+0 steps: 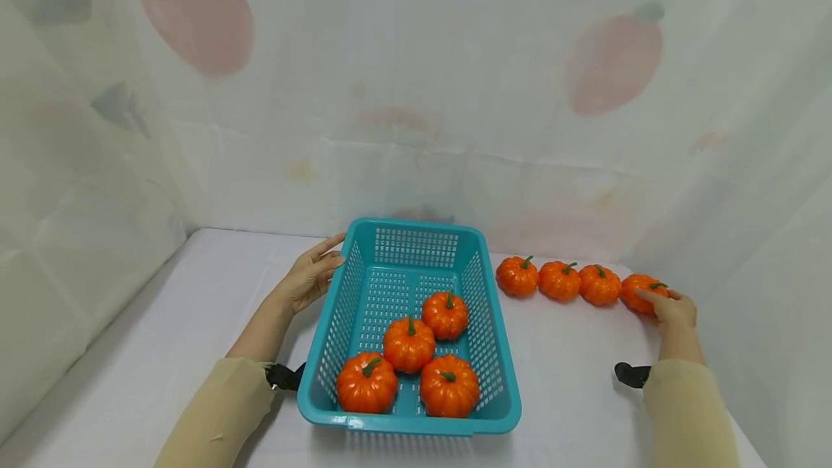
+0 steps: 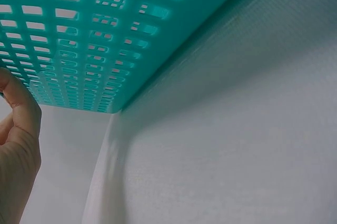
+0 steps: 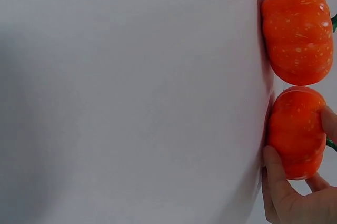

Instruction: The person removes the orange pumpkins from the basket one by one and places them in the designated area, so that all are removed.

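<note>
A turquoise plastic basket (image 1: 499, 352) with slotted walls holds several orange toy pumpkins (image 1: 448, 386) with green stems. My left hand (image 1: 310, 276) is at its left side, the fingers touching the outside near the rim. In the left wrist view, that hand (image 2: 18, 145) sits beside the slotted basket wall (image 2: 79, 50); its fingertips are out of sight. On the right, my right hand (image 1: 676, 311) grips the end pumpkin (image 1: 640, 290) of a row along the back. The right wrist view has the thumb and fingers (image 3: 279, 174) on opposite sides of this pumpkin (image 3: 296, 134).
More pumpkins (image 1: 559, 281) stand in the row between the basket and the right hand. White cloth covers the table (image 1: 559, 381). Behind it hangs a pale printed curtain (image 1: 416, 78), with further sheets at both sides.
</note>
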Demonstrator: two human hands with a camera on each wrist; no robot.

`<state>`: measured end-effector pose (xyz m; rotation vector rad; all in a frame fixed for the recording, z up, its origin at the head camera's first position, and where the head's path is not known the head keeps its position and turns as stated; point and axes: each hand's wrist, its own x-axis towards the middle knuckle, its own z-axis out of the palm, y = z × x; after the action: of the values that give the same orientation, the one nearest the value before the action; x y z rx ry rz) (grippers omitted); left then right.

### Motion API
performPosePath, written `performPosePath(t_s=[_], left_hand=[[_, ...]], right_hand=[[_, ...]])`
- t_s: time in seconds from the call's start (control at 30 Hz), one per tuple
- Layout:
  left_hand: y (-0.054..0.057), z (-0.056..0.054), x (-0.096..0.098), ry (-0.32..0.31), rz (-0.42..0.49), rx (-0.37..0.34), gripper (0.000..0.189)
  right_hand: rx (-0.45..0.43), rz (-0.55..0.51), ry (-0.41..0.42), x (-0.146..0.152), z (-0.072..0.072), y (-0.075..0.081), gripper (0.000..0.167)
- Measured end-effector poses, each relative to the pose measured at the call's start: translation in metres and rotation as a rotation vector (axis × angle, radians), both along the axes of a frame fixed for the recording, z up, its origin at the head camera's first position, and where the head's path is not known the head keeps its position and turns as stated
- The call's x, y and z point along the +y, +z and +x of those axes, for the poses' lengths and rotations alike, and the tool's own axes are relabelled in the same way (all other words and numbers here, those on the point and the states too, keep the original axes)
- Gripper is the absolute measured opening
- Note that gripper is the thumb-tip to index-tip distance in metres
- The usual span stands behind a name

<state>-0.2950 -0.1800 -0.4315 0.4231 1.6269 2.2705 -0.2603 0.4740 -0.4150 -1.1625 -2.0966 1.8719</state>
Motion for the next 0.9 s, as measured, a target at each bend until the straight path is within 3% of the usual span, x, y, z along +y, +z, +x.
performPosePath(t_s=[0.1,0.57,0.9], left_hand=[[0.001,0.001,0.0,0.0,-0.003,0.0,0.063],[0.005,0.003,0.001,0.003,0.016,-0.015,0.064],[0.005,0.003,0.002,0.001,0.012,-0.02,0.064]], right_hand=[[0.013,0.017,-0.009,-0.014,0.007,0.006,0.095],[-0.022,0.03,0.086,-0.008,0.011,0.007,0.094],[-0.014,0.012,0.055,-0.009,0.013,0.008,0.097]])
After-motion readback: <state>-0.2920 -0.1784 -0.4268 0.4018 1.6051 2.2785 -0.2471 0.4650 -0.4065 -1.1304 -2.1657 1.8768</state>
